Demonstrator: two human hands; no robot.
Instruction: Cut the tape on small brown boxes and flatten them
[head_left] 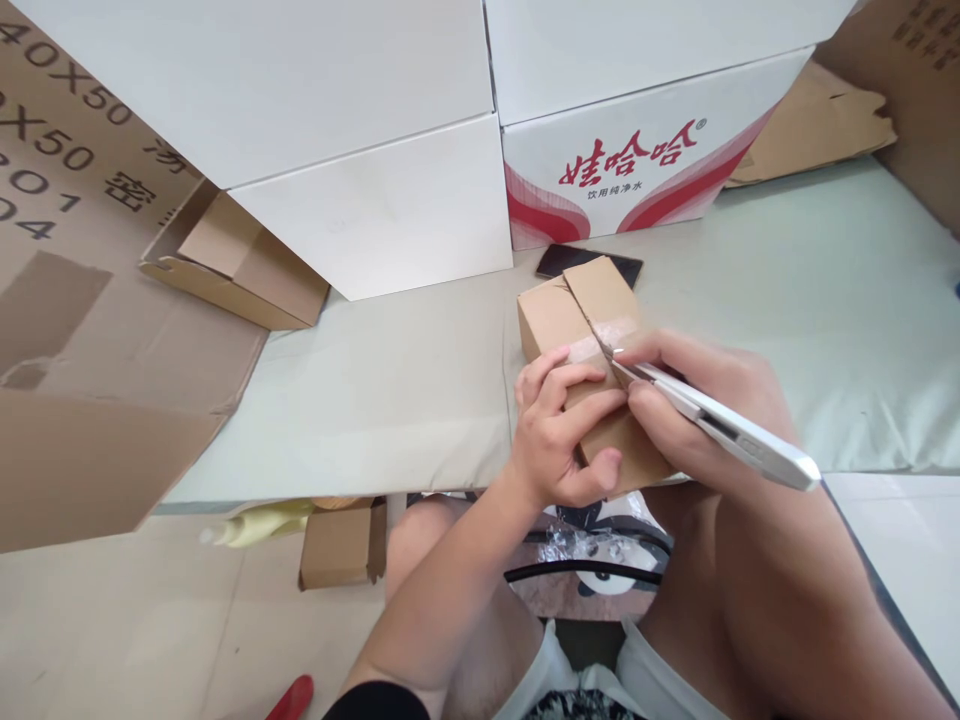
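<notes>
A small brown cardboard box [544, 312] sits near the front edge of the bench, its top seam crossed by clear tape. My left hand [559, 425] rests on top of it, fingers spread and pressing down, thumb apart. In my right hand [697, 400] is a white utility knife [739, 437], pinched between thumb and fingers. Its tip meets the seam at the taped part, close to my left fingertips. The fingers of my right hand below the knife are partly hidden.
White cartons [375, 220] are stacked at the back, one with red lettering. A black phone [555, 262] lies behind the small box. Large brown cartons [135, 370] stand at the left. Below the bench are a panda-print bag with black handles [585, 570] and another small box [337, 547].
</notes>
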